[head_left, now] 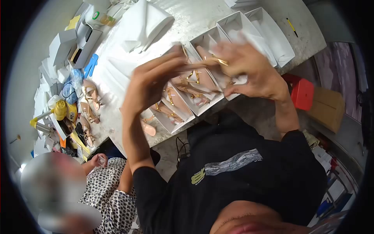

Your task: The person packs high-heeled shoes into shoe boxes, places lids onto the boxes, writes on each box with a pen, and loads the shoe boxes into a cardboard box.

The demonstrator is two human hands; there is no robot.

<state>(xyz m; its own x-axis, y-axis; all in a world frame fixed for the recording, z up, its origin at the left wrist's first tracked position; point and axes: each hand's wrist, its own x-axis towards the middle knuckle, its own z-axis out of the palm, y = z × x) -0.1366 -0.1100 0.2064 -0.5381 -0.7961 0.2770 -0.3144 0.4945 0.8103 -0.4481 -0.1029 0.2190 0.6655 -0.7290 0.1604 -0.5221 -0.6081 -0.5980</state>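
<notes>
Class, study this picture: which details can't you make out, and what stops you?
All in the head view:
1. Left hand: smeared by motion blur; its grip is unclear.
2. Right hand: blurred towards the tips; its exact hold is unclear.
3. Gold strap: blurred; its full shape is lost.
4. Box below the right hand: that hand hides part of its inside.
5. Shirt print: its smallest lettering is too small to read.

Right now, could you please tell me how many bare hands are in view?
3: the wearer's left hand and right hand, both blurred, over the open white shoe boxes; and the co-worker's hand at lower left, beside the patterned top. The co-worker's other hand may be hidden.
</notes>
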